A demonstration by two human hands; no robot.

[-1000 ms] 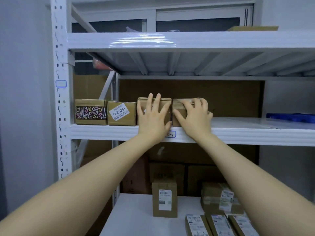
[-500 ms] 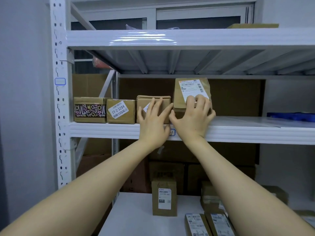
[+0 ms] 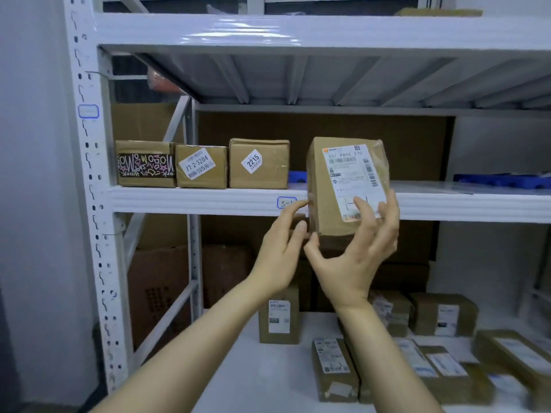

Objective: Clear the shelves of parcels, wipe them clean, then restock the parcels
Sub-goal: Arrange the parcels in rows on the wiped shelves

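Before the front edge of the middle shelf (image 3: pixel 193 201), a brown parcel (image 3: pixel 348 186) with a white shipping label hangs in the air, upright and slightly tilted, its bottom lower than the shelf board, so it no longer rests on it. The right hand (image 3: pixel 354 257) carries it from six o'clock: the thumb is hooked at the lower left corner and the curled fingers lie on the labelled face and right side, a grip that takes the weight from below. The left hand (image 3: pixel 283 248), at eight o'clock of the parcel, is nearly open; its fairly straight fingers only touch the left edge, I think to steady the box and stop it from turning. At nine o'clock of the held parcel, three parcels (image 3: pixel 201 166) stand side by side on the same shelf, not yet removed, so the clearing seems to be only partly done. At six o'clock, on a white surface (image 3: pixel 268 377) below, other parcels (image 3: pixel 278 315) lie and stand, probably the place for removed ones. A blue tray (image 3: pixel 504 181) sits at three o'clock on the shelf.
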